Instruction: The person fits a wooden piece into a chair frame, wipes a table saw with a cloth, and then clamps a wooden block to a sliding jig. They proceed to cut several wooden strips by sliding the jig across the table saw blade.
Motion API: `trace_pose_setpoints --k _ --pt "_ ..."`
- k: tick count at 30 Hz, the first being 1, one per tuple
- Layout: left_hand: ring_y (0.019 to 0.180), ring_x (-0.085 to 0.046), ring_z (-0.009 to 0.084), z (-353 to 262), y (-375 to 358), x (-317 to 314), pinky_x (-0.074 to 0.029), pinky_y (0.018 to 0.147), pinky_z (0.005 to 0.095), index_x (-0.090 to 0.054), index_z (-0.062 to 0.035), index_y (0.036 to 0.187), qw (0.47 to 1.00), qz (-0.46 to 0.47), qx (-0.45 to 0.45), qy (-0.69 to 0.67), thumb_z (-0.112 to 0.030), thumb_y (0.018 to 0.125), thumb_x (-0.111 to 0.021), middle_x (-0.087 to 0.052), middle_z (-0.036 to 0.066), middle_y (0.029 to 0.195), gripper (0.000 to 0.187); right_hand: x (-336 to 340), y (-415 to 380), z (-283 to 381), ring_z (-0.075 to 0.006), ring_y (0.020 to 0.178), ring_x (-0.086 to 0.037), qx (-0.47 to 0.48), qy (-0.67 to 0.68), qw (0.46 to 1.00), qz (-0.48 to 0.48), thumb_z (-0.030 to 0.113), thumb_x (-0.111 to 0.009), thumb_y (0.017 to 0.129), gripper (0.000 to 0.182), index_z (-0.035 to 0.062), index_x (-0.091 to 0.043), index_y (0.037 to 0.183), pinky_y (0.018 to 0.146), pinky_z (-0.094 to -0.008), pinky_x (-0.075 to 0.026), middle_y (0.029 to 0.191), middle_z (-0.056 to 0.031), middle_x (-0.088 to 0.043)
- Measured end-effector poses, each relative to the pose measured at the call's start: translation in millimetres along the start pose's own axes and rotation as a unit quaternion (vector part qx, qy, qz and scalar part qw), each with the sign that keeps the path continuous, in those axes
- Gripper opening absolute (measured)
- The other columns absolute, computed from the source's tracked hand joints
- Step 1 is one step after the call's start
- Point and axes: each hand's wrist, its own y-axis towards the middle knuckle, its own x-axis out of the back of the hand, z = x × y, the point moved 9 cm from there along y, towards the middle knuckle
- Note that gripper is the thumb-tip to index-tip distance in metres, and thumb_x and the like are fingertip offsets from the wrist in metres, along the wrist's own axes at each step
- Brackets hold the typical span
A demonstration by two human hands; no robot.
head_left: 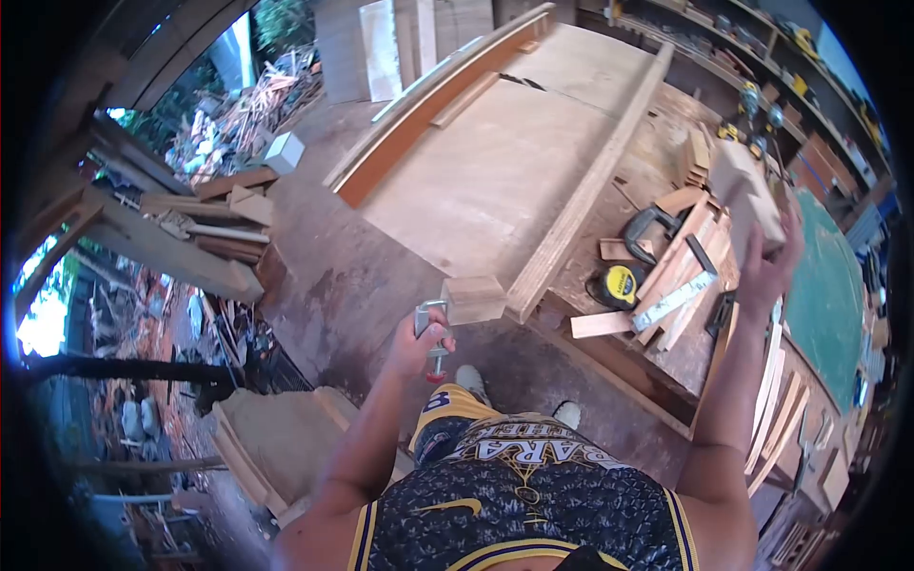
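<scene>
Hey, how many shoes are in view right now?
2. The left shoe is below and right of the clamp in your left hand; the right shoe is farther right. Clutter may hide others.

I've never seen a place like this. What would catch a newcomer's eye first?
Probably the big pale wooden panel with raised side rails, stretching away at upper centre. Next, the metal clamp with a red end, held in the person's left grip near the panel's close end. The bright yellow tape measure also stands out, right of the panel beside loose wood strips.
</scene>
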Motion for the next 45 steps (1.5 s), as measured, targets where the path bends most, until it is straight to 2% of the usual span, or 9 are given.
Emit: trace_pose_setpoints --k 4,12,19,22,24,26,28,31,45 --pt "0.068 -0.060 0.0149 1.7 -3.7 58.2 -0.051 0.066 0.0298 -0.056 -0.0030 0.098 0.999 -0.041 -0.030 -0.017 -0.021 0.089 -0.062 -0.063 0.007 0.075 0.021 -165.5 -13.2 88.6 -0.0223 0.114 -0.053 0.015 0.226 0.956 0.187 0.001 -0.064 0.086 0.045 0.0055 -0.050 0.129 0.087 -0.0314 -0.050 0.126 -0.0132 -0.049" --pt "0.066 -0.059 0.0120 -6.7 -25.4 247.8 -0.049 0.057 0.0263 -0.057 -0.0047 0.097 0.992 -0.111 0.034 0.052 -0.019 0.087 -0.063 -0.061 0.005 0.073 0.019 -518.9 -113.7 282.2 -0.0329 0.109 -0.055 0.291 0.086 0.751 0.586 0.006 -0.070 0.080 0.047 0.0116 -0.054 0.124 0.094 -0.0395 -0.048 0.124 -0.0129 -0.049" --pt "0.068 -0.061 0.0174 -20.8 -50.1 412.8 -0.052 0.067 0.0325 -0.056 -0.0012 0.095 0.975 -0.221 -0.021 -0.008 -0.027 0.087 -0.067 -0.060 0.007 0.072 0.029 -663.2 -129.9 323.8 -0.0297 0.128 -0.044 0.477 -0.043 0.596 0.645 0.000 -0.073 0.073 0.068 0.0143 -0.047 0.133 0.108 -0.0393 -0.040 0.134 -0.0100 -0.047" --pt "0.067 -0.061 0.0179 -23.1 -31.2 449.5 -0.052 0.065 0.0338 -0.054 -0.0022 0.094 0.969 -0.242 -0.037 -0.023 -0.044 0.084 -0.071 -0.058 0.007 0.072 0.046 -662.7 -120.5 331.0 -0.0294 0.132 -0.041 0.470 -0.001 0.615 0.634 0.001 -0.075 0.070 0.074 0.0151 -0.045 0.137 0.112 -0.0396 -0.036 0.139 -0.0098 -0.044" --pt "0.067 -0.061 0.0185 -27.4 -11.6 468.9 -0.052 0.066 0.0349 -0.054 -0.0021 0.095 0.967 -0.251 -0.037 -0.035 -0.046 0.084 -0.071 -0.058 0.007 0.072 0.049 -648.4 -119.9 340.7 -0.0309 0.133 -0.039 0.428 0.025 0.654 0.623 0.005 -0.080 0.067 0.081 0.0153 -0.043 0.139 0.114 -0.0408 -0.032 0.142 -0.0108 -0.042" --pt "0.067 -0.061 0.0188 -38.8 17.5 479.6 -0.052 0.066 0.0356 -0.054 -0.0020 0.095 0.975 -0.219 -0.040 -0.023 -0.047 0.084 -0.071 -0.058 0.007 0.072 0.049 -634.6 -82.1 316.0 -0.0317 0.134 -0.038 0.219 0.123 0.846 0.471 0.011 -0.085 0.063 0.089 0.0146 -0.041 0.141 0.113 -0.0423 -0.032 0.142 -0.0123 -0.042" --pt "0.068 -0.061 0.0191 -57.0 53.5 489.9 -0.052 0.067 0.0363 -0.054 -0.0020 0.095 0.982 -0.184 -0.047 -0.005 -0.047 0.084 -0.071 -0.058 0.007 0.073 0.050 -630.6 -103.9 248.7 -0.0308 0.137 -0.036 0.040 0.113 0.921 0.372 0.021 -0.089 0.061 0.100 0.0070 -0.034 0.144 0.112 -0.0430 -0.033 0.145 -0.0165 -0.038" --pt "0.068 -0.061 0.0193 -80.4 106.0 503.5 -0.052 0.068 0.0377 -0.055 -0.0019 0.095 0.988 -0.150 -0.039 0.010 -0.050 0.083 -0.070 -0.059 0.007 0.073 0.052 -645.2 -199.7 197.5 -0.0284 0.136 -0.038 -0.290 0.137 0.854 0.409 0.015 -0.086 0.067 0.105 -0.0004 -0.022 0.148 0.111 -0.0417 -0.034 0.144 -0.0214 -0.039" --pt "0.068 -0.061 0.0194 -153.0 387.7 602.8 -0.051 0.066 0.0340 -0.055 0.0003 0.093 0.995 0.059 0.021 0.074 -0.044 0.084 -0.069 -0.060 0.009 0.073 0.048 -674.7 -255.5 186.5 -0.0257 0.110 -0.061 -0.457 0.054 0.842 0.280 0.007 -0.070 0.081 0.060 -0.0046 -0.042 0.133 0.093 -0.0357 -0.049 0.120 -0.0198 -0.061"
